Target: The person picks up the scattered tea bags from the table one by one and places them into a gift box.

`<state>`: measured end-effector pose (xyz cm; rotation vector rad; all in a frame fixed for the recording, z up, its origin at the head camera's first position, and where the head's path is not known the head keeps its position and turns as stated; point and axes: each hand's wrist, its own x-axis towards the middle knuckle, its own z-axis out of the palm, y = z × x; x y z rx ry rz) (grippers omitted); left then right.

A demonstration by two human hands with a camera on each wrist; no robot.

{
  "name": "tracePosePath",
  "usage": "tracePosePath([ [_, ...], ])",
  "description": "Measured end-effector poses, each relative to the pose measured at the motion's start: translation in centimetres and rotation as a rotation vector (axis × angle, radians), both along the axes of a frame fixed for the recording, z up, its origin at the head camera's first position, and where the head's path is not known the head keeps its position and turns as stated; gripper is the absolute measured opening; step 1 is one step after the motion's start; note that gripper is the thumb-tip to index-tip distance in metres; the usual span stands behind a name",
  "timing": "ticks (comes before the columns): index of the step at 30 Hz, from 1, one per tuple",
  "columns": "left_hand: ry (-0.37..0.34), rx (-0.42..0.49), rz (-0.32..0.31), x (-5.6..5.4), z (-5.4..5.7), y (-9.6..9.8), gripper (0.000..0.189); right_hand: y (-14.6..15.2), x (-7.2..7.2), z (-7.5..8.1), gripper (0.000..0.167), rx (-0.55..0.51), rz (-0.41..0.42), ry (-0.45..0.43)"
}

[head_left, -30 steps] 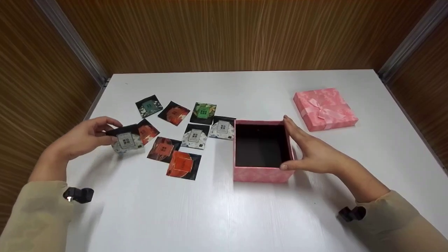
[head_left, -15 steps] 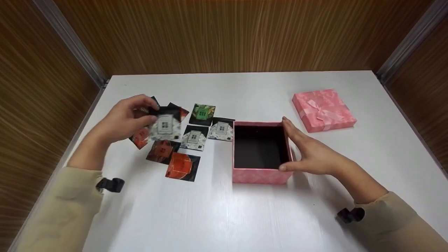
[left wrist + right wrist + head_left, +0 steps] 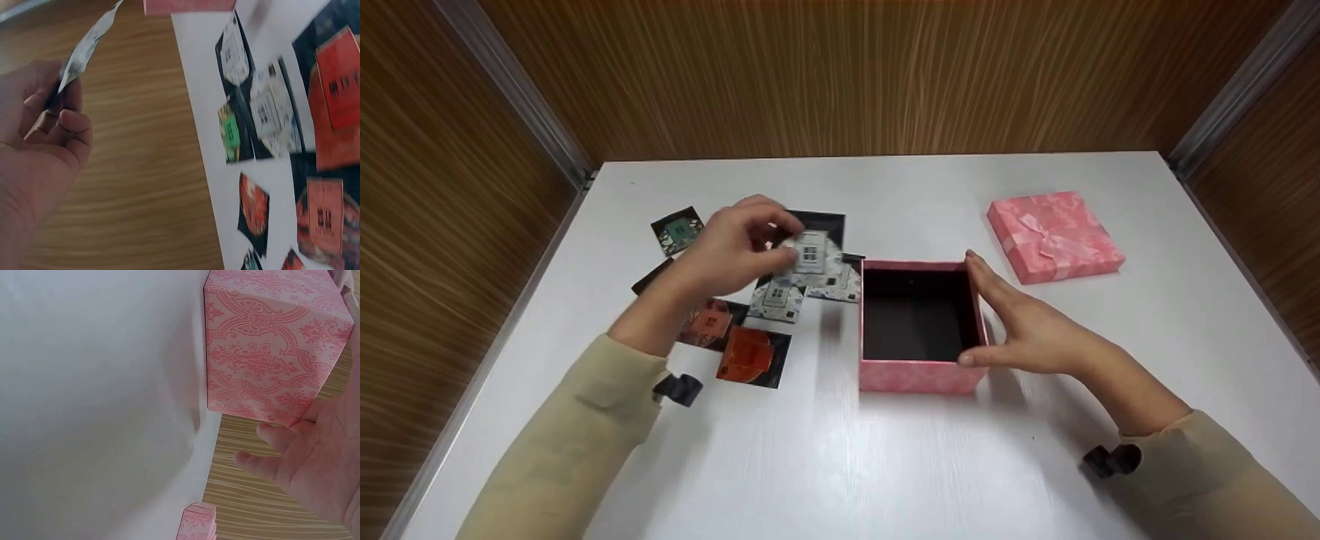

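My left hand (image 3: pixel 731 251) pinches a black-and-white tea sachet (image 3: pixel 816 255) between thumb and fingers. It is raised over the table, overlapping other sachets. Edge-on in the left wrist view, the held sachet (image 3: pixel 87 53) slants up from the fingertips. A pink patterned gift box (image 3: pixel 922 376) stands uncovered, its dark inside holding nothing visible. My right hand (image 3: pixel 1027 326) holds the box's right side, thumb at the front corner and a finger at the back corner. The right wrist view shows the box (image 3: pixel 264 354) with fingers (image 3: pixel 275 436) at its edge.
Several sachets lie left of the box, among them an orange one (image 3: pixel 746 358), a red-brown one (image 3: pixel 711 322), a pale one (image 3: pixel 776 301) and a teal one (image 3: pixel 677 230). The pink lid (image 3: pixel 1057 236) with a bow rests at the back right. Wood-grain panels (image 3: pixel 877 75) border the white table.
My left hand has carried the black-and-white sachet from the left side rightward, over the other sachets toward the box. My right hand and the box have stayed put.
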<state>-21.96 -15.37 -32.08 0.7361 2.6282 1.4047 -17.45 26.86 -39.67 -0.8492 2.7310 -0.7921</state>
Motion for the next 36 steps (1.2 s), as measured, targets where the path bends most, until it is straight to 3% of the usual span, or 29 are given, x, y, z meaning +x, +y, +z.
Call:
tracePosePath([
  [8, 0.030, 0.015, -0.040, -0.3, -0.9, 4.4, 0.027, 0.0, -0.5, -0.1, 0.127, 0.007, -0.002, -0.005],
  [18, 0.022, -0.017, -0.091, -0.7, -2.3, 8.3, 0.030, 0.2, -1.0, -0.2, 0.128, -0.001, 0.001, -0.002],
  [30, 0.055, -0.128, -0.165, -0.3, -4.1, 12.6, 0.037, 0.5, -0.7, -0.1, 0.128, -0.017, -0.004, 0.002],
  [36, 0.031, -0.193, -0.182, 0.2, -4.7, 14.2, 0.040, 0.4, -0.4, -0.1, 0.128, -0.009, -0.006, 0.008],
])
